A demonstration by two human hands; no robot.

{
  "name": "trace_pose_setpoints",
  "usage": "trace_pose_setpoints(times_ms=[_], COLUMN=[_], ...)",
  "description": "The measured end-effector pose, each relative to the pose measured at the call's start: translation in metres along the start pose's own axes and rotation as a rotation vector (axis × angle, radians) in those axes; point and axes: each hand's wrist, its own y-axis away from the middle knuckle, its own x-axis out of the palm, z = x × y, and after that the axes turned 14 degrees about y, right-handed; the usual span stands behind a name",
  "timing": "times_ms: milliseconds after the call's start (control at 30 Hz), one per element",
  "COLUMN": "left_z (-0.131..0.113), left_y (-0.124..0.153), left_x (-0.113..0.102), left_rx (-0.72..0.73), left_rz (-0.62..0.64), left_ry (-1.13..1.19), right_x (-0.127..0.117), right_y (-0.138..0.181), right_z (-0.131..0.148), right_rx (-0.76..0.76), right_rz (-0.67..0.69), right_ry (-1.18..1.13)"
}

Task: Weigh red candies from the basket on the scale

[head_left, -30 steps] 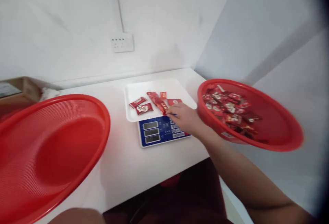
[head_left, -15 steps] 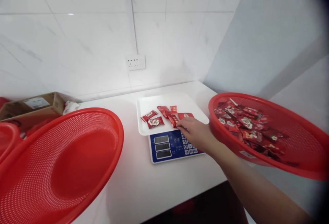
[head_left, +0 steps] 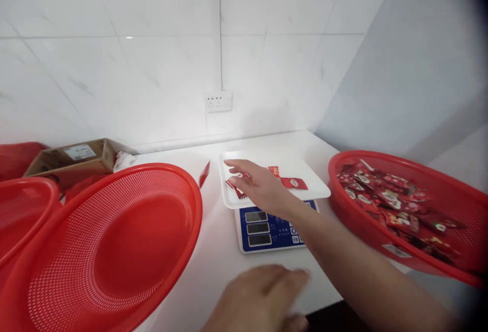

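My right hand (head_left: 259, 184) hovers over the white tray (head_left: 320, 189) of a blue-fronted digital scale (head_left: 280, 233), its fingers apart and holding nothing. A red packet (head_left: 205, 173) stands on edge or hangs in the air left of the tray; I cannot tell which. On the tray lie a flat red packet (head_left: 294, 183), a smaller one (head_left: 273, 171) behind it, and others partly hidden under my right hand. Low in front of the scale, my left hand (head_left: 255, 299) is somewhat blurred, with fingers apart and nothing visible in it.
At right, a red basket (head_left: 335, 205) holds many small red packets (head_left: 392, 200). Another red mesh basket (head_left: 183, 266) is at left, with a further red basket (head_left: 34, 184) beside it. Behind them sits a cardboard box (head_left: 104, 156). A wall socket (head_left: 218, 101) is above the table.
My right hand has moved left across the tray and opened. A red packet now shows left of the tray. My left hand has come into view, and the view has shifted left.
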Motion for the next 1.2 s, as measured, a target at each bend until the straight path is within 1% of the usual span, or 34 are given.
trace_pose_setpoints(times_ms=[100, 167, 267, 333, 400, 433, 500, 567, 600, 633, 667, 733, 800, 867, 933, 1033, 1133, 1200], left_z=[0.016, 0.025, 0.033, 0.036, 0.040, 0.041, 0.045, 0.047, 0.048, 0.049, 0.049, 0.051, 0.055, 0.059, 0.063, 0.066, 0.066, 0.064], left_y=[-0.009, -0.010, -0.008, -0.008, -0.008, -0.008, -0.009, -0.011, -0.011, -0.012, -0.012, -0.011, -0.008, -0.006, -0.005, -0.004, -0.004, -0.005], left_x=[-0.020, -0.028, -0.032, -0.031, -0.028, -0.026, -0.022, -0.019, -0.018, -0.017, -0.017, -0.017, -0.018, -0.017, -0.016, -0.012, -0.011, -0.012], left_rx=[-0.099, -0.150, -0.176, -0.172, -0.161, -0.155, -0.147, -0.144, -0.143, -0.143, -0.141, -0.143, -0.153, -0.160, -0.153, -0.150, -0.174, -0.190], left_rz=[-0.152, -0.249, -0.283, -0.276, -0.287, -0.298, -0.321, -0.332, -0.332, -0.330, -0.329, -0.328, -0.332, -0.333, -0.330, -0.318, -0.307, -0.303], left_ry=[-0.136, -0.166, -0.131, -0.108, -0.091, -0.084, -0.071, -0.064, -0.062, -0.061, -0.060, -0.062, -0.068, -0.073, -0.071, -0.060, -0.045, -0.040], right_x=[0.003, 0.004, 0.006, 0.007, 0.006, 0.005, 0.002, 0.000, -0.002, -0.003, -0.004, -0.005, -0.005, -0.003, 0.000, 0.003, 0.005, 0.006], right_y=[-0.001, 0.001, 0.004, 0.004, 0.003, 0.002, -0.001, -0.006, -0.008, -0.012, -0.015, -0.020, -0.023, -0.022, -0.019, -0.015, -0.017, -0.021], right_z=[-0.021, -0.040, -0.059, -0.061, -0.053, -0.046, -0.029, -0.013, -0.009, -0.007, -0.009, -0.021, -0.038, -0.053, -0.061, -0.066, -0.065, -0.058], right_rx=[-0.018, -0.045, -0.109, -0.115, -0.086, -0.068, -0.042, -0.051, -0.070, -0.086, -0.090, -0.045, 0.043, 0.089, 0.092, 0.120, 0.157, 0.156], right_rz=[0.133, 0.203, 0.244, 0.221, 0.174, 0.154, 0.131, 0.133, 0.132, 0.119, 0.102, 0.085, 0.105, 0.143, 0.155, 0.147, 0.115, 0.075], right_ry=[0.283, 0.446, 0.576, 0.627, 0.630, 0.591, 0.422, 0.195, 0.113, 0.080, 0.101, 0.282, 0.520, 0.659, 0.692, 0.681, 0.619, 0.558])
